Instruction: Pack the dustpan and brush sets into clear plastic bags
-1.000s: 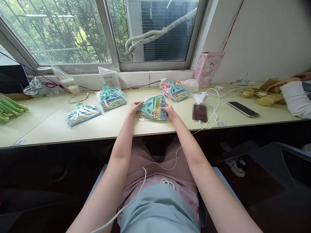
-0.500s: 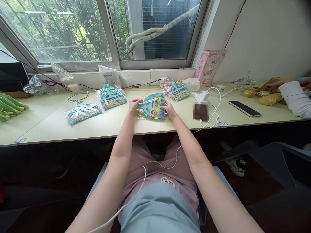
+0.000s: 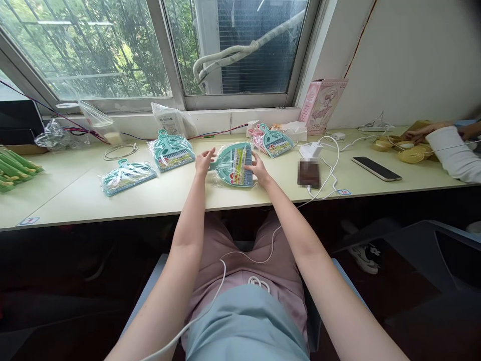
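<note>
A teal mini dustpan and brush set (image 3: 233, 165) in a clear plastic bag lies on the table in front of me, its handle pointing left and its bristles right. My right hand (image 3: 259, 169) grips the bristle end, thumb on top of the label. At the handle end, my left hand (image 3: 204, 161) has its fingers raised and apart beside the handle. Two more bagged teal sets are to the left, one set (image 3: 128, 177) nearer me and another set (image 3: 173, 151) behind it. Behind my right hand, a bagged teal set (image 3: 276, 140) overlaps a pink one (image 3: 258, 134).
White chargers and cables (image 3: 313, 149) surround a blurred brown object (image 3: 308, 174) on the right. Beyond are a phone (image 3: 376, 168), yellow round items (image 3: 413, 153) and another person's white sleeve (image 3: 453, 153). Green stalk-like items (image 3: 17, 170) lie far left. A pink box (image 3: 323, 105) stands by the window.
My left hand's fingers have lifted from the handle and spread. The right hand's thumb has shifted further over the label; the set stays nearly in place.
</note>
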`<state>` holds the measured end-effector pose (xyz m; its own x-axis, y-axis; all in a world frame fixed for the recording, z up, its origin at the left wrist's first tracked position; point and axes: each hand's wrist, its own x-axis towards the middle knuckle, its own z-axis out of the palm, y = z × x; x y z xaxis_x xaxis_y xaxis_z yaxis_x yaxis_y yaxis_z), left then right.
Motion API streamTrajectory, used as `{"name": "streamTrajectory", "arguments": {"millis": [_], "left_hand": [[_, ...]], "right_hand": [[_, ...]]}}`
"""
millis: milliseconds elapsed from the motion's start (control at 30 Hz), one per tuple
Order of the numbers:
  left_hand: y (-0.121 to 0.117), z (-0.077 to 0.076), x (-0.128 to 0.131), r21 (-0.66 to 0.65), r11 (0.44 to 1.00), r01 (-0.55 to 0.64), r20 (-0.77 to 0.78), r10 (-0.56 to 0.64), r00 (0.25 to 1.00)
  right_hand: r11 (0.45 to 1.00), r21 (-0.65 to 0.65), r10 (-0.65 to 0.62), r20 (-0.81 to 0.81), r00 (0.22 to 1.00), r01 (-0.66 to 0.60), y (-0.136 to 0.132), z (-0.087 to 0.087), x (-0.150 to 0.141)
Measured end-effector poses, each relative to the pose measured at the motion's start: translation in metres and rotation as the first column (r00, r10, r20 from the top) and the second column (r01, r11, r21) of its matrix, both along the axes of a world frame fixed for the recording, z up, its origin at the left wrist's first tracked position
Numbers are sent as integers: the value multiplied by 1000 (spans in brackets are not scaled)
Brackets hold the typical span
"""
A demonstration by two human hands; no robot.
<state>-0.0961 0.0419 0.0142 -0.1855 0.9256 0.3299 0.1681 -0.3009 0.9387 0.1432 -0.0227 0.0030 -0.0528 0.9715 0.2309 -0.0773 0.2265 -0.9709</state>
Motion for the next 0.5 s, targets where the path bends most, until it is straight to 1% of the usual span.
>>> {"name": "streamTrajectory", "arguments": {"millis": [33, 100, 167, 200, 267, 367, 500], "left_hand": [[1, 1, -1, 9, 1000, 20, -18, -20, 1000], [2, 2, -2, 18, 994, 107, -39, -106, 994], [0, 3, -1, 0, 983, 185, -25, -185, 982], [-1, 4, 0, -22, 980, 199, -9, -199, 980], [-5, 5, 2, -72, 980, 183, 15, -183, 983], [-11, 7, 4, -124, 977, 173, 15, -173, 985], [-20, 13, 4, -109, 966, 236, 27, -235, 972]], "right_hand": [[1000, -8, 15, 16, 1000, -15, -2, 1, 1], [998, -36, 49, 50, 998, -48, -4, 3, 4], [995, -56, 91, 72, 993, -87, -5, 7, 9], [992, -59, 112, 80, 990, -108, -5, 10, 12], [988, -56, 148, 101, 984, -143, -4, 17, 18], [984, -69, 172, 147, 974, -163, -3, 31, 27], [983, -86, 173, 180, 968, -160, -8, 48, 39]]}}
